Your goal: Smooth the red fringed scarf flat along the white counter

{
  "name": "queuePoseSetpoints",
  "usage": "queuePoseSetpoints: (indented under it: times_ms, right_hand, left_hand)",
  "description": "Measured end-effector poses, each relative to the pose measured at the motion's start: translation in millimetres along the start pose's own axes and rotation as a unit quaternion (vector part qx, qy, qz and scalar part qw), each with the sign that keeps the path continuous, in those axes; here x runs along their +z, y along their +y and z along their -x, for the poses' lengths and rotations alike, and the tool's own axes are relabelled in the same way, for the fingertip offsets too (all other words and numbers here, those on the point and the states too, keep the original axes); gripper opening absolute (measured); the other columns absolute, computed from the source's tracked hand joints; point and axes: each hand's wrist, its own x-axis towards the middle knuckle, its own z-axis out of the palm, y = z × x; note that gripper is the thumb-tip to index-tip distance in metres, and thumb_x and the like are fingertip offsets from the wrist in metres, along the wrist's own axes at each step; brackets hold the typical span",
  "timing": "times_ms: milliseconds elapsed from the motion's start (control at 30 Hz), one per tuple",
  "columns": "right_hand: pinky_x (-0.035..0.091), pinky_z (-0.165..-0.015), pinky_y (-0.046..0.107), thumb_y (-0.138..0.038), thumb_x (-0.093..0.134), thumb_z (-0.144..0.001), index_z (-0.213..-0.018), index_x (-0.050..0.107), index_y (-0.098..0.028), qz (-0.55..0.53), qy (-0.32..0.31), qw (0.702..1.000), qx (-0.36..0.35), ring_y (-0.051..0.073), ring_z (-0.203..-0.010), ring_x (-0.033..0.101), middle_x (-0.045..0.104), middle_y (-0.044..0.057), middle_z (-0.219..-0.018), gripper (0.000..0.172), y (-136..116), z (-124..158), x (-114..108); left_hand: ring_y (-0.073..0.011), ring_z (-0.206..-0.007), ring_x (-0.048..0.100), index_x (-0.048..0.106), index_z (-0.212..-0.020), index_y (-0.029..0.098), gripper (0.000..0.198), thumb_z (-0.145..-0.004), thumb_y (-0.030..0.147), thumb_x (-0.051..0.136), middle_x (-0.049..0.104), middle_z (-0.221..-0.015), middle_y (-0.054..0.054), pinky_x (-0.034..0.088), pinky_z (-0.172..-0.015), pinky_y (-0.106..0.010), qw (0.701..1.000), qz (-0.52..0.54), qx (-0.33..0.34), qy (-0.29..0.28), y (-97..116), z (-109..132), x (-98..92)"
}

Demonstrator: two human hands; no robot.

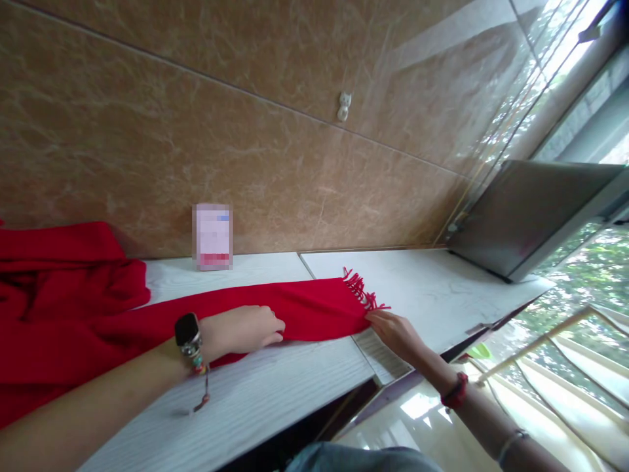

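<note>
A long red scarf [314, 305] lies stretched across the white countertop, its fringed end toward the right. My left hand [243, 329], with a watch and a beaded bracelet at the wrist, is on the scarf partway along. Its fingers are curled in at the lower edge, closed on the cloth. At the fringed end, my right hand [396, 331] pinches the near corner of the scarf between thumb and fingers. The left part of the scarf runs back into a bunched heap of red cloth at the far left.
Against the brown tiled wall stands a small pale box [213, 239], its print blurred. A small white cat-shaped piece [344, 106] is on the wall. A dark, flat-sided appliance [531, 213] sits at the counter's right end, near a window. The countertop [230, 413] ends at its front edge.
</note>
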Motion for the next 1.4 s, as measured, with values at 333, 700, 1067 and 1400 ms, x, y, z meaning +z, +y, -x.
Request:
queuePoseSetpoints:
  times_ms: [333,700,1067,1400]
  right_hand:
    - [0.044,-0.064,0.028,-0.003,0.042,-0.074,-0.084,0.064,-0.018,0.1,-0.073,0.992,0.017,0.018,-0.076,0.058,0.064,0.009,-0.079,0.029,-11,-13,-20]
    - [0.03,-0.101,0.043,-0.029,0.028,-0.092,-0.132,0.036,-0.021,-0.088,-0.077,0.99,-0.079,0.02,-0.127,0.031,0.038,0.009,-0.137,0.042,-33,-80,25]
    - [0.028,-0.104,0.042,-0.032,0.029,-0.091,-0.134,0.033,-0.01,-0.08,-0.041,0.996,-0.022,0.023,-0.13,0.024,0.033,0.015,-0.139,0.048,-31,-110,42]
    - [0.027,-0.099,0.055,-0.027,0.023,-0.091,-0.13,0.04,-0.02,-0.034,-0.115,0.991,0.063,0.025,-0.128,0.028,0.036,0.011,-0.138,0.043,47,-98,56]
  left_hand:
    - [-0.0252,-0.119,0.042,0.048,-0.122,0.02,0.038,-0.086,0.033,0.046,0.045,-0.131,-0.012,0.037,-0.092,-0.038,1.0,0.004,0.022,0.015,5,-88,31.3]
    - [-0.0404,-0.13,0.006,0.025,-0.135,0.035,0.056,-0.085,0.059,0.028,0.01,-0.146,-0.014,0.015,-0.095,-0.062,0.995,0.04,-0.092,-0.005,-2,-68,53.6]
    - [-0.0378,-0.131,0.0,0.017,-0.139,0.008,0.098,-0.069,0.074,0.034,0.007,-0.145,-0.016,0.006,-0.101,-0.058,0.983,0.054,-0.177,-0.012,-2,-57,52.9]
    - [-0.0394,-0.131,0.001,0.015,-0.139,0.006,0.106,-0.064,0.079,0.033,0.005,-0.145,-0.017,0.007,-0.101,-0.058,0.977,0.063,-0.203,-0.008,-3,-55,53.5]
